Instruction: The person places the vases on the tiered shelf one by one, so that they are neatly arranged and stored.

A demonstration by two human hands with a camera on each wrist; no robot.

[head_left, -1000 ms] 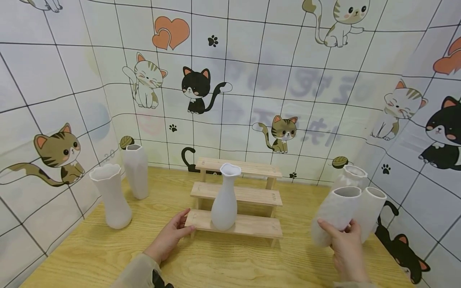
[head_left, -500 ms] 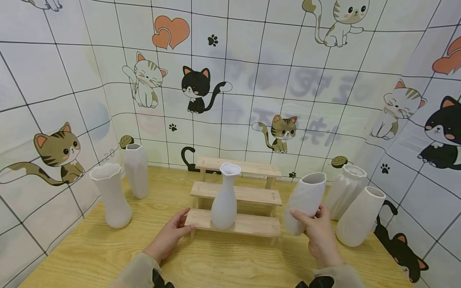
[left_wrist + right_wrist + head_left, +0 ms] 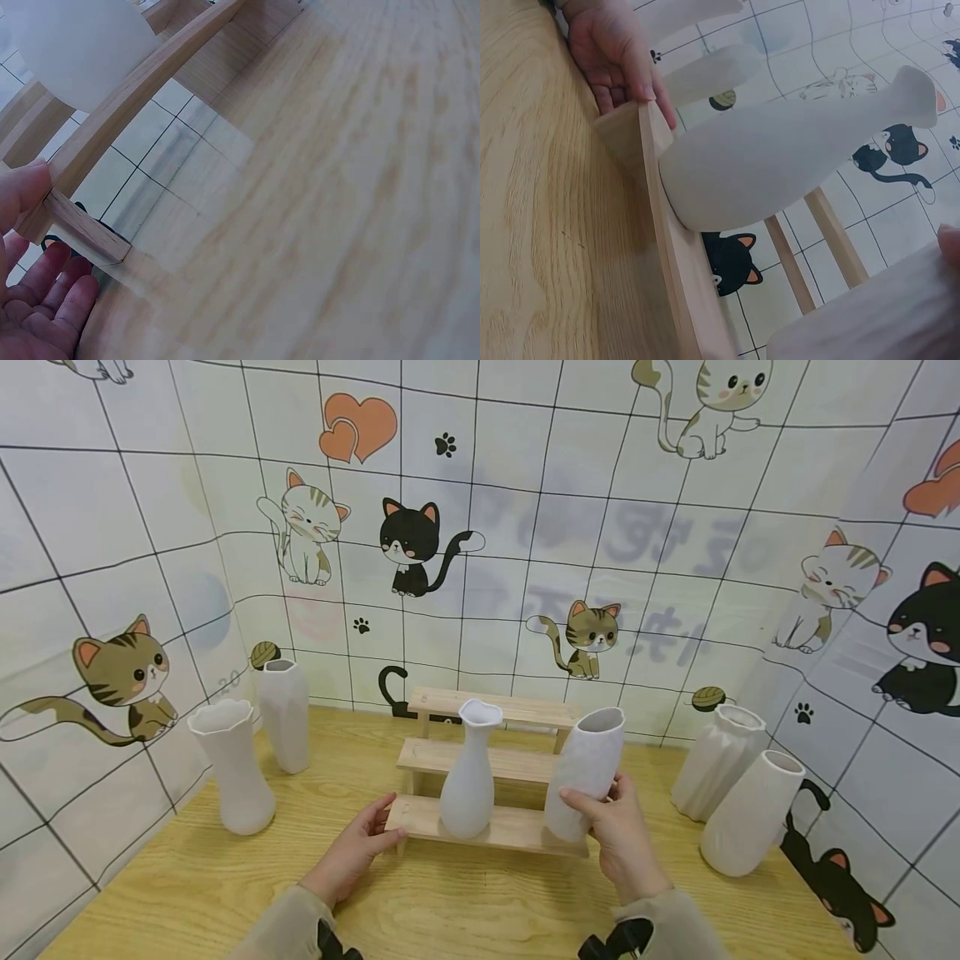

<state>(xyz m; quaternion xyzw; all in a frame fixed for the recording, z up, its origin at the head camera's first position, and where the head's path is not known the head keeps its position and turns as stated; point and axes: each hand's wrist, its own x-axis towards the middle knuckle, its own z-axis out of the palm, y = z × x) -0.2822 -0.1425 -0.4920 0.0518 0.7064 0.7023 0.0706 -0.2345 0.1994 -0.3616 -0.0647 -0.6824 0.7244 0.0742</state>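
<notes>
A three-tier wooden stand (image 3: 517,835) is in the middle of the table in the head view. My left hand (image 3: 358,852) grips the left end of its lowest tier, thumb above and fingers below. On that tier a slender-necked white vase (image 3: 467,785) stands upright. My right hand (image 3: 626,835) holds a wide-mouthed white vase (image 3: 583,768), leaning right, over the tier's right end. In the right wrist view, a small gap shows between this vase (image 3: 877,322) and the board (image 3: 694,300). The palm side of my right hand is hidden.
Two white vases stand at the left: a flared one (image 3: 236,768) and a faceted one (image 3: 285,718). At the right are a ribbed white vase (image 3: 716,764) and a smooth tapered one (image 3: 750,814). Cat-patterned sheeting (image 3: 510,527) encloses the table's back and sides.
My right hand has carried the wide-mouthed vase leftward from beside the right-hand vases to the stand's lowest tier. My left hand has stayed at the stand's left end.
</notes>
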